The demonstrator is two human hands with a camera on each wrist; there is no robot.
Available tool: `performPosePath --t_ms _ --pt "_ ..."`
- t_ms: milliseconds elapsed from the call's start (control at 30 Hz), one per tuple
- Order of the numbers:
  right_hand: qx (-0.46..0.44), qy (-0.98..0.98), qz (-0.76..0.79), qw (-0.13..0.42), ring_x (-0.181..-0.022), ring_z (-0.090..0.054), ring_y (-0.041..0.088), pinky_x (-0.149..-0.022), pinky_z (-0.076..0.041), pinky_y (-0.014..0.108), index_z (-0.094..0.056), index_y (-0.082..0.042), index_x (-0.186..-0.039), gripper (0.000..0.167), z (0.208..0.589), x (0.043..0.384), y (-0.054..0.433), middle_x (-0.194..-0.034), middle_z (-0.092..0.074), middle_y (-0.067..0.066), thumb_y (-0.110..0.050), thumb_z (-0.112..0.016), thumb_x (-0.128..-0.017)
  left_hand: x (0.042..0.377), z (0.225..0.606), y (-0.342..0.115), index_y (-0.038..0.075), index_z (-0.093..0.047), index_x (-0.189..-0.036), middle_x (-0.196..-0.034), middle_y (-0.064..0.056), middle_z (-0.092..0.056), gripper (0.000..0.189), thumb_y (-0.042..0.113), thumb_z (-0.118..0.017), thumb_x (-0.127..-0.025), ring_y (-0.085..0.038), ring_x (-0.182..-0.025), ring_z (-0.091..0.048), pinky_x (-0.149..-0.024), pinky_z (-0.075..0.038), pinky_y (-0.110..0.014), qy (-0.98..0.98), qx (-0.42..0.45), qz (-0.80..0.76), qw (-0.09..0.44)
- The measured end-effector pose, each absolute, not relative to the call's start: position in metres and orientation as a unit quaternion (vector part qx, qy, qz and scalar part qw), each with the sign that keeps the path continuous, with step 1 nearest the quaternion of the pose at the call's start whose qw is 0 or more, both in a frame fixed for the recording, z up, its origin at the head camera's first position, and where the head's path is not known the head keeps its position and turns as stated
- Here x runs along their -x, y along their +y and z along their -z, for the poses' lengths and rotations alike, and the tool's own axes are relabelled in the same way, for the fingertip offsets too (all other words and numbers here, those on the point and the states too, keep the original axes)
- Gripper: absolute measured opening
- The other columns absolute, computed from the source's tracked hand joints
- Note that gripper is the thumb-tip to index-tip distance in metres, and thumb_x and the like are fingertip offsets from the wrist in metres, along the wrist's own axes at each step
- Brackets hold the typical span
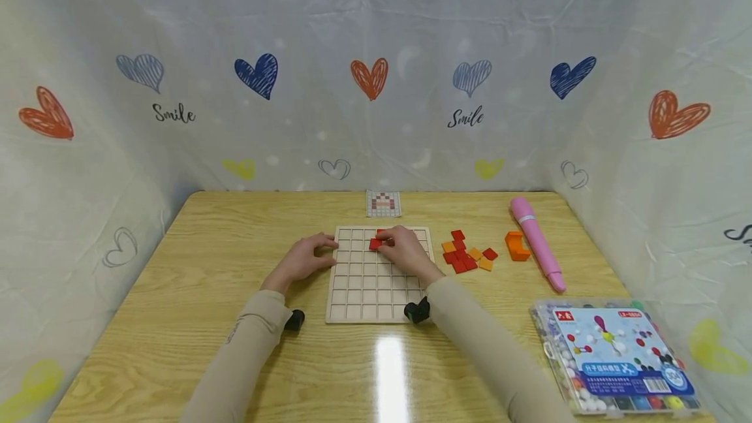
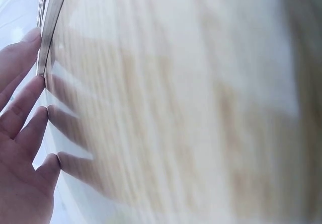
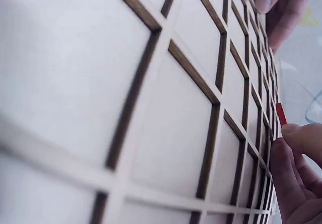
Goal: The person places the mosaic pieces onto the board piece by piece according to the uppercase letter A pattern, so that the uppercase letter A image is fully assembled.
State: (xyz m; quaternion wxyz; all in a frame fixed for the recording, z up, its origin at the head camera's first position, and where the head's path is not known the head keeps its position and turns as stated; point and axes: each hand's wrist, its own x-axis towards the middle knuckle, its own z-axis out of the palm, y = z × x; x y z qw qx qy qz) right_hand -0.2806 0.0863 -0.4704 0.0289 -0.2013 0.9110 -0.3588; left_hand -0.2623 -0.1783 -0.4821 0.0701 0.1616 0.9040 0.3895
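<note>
At the far rows of the grid board (image 1: 354, 281), my right hand (image 1: 407, 253) pinches a red tile (image 1: 375, 244) that should prove light, stiff and slightly slick, best held by opposite edges, while my left hand (image 1: 301, 258), loosely spread, touches the board's left side.

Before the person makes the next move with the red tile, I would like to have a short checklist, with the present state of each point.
1. Red tile pinched by the right hand: ok.
2. Left hand at the left edge of the grid board: ok, fingertips touch it.
3. Pattern card uncovered beyond the board: ok.
4. Held tile lying flat in a cell: cannot tell, fingers cover part of it.
5. Loose tiles near the right hand: ok, red and orange ones lie right of the board.
</note>
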Motion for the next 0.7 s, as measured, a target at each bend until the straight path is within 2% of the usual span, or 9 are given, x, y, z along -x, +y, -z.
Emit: performPosePath --t_ms 100,367,700 --pt "0.209 0.913 0.348 0.032 -0.11 -0.059 0.028 -0.096 -0.05 0.041 -0.069 -0.003 -0.119 0.027 0.472 0.284 0.08 -0.119 -0.064 0.014 -0.007 -0.066 -0.092 0.263 0.483 -0.178 0.005 -0.065 -0.125 -0.144 -0.015 -0.049 0.037 0.016 -0.072 -0.09 -0.038 -0.142 -0.029 -0.118 -0.02 -0.054 0.904 -0.161 -0.389 0.072" --pt "0.221 0.92 0.324 0.023 -0.099 -0.058 0.024 -0.087 -0.051 0.038 -0.072 -0.005 -0.114 0.022 0.473 0.287 0.073 -0.108 -0.065 0.011 -0.008 -0.066 -0.092 0.262 0.481 -0.178 0.006 -0.066 -0.125 -0.144 -0.014 -0.05 0.037 0.016 -0.072 -0.09 -0.037 -0.142 -0.03 -0.118 -0.021 -0.053 0.907 -0.156 -0.386 0.069" --pt "0.258 0.923 0.287 0.0 -0.097 -0.062 0.026 -0.086 -0.053 0.039 -0.074 -0.004 -0.11 0.02 0.473 0.288 0.07 -0.105 -0.066 0.013 -0.004 -0.066 -0.092 0.263 0.483 -0.178 0.004 -0.065 -0.125 -0.143 -0.015 -0.051 0.037 0.015 -0.072 -0.09 -0.038 -0.142 -0.03 -0.118 -0.021 -0.054 0.907 -0.165 -0.382 0.067"
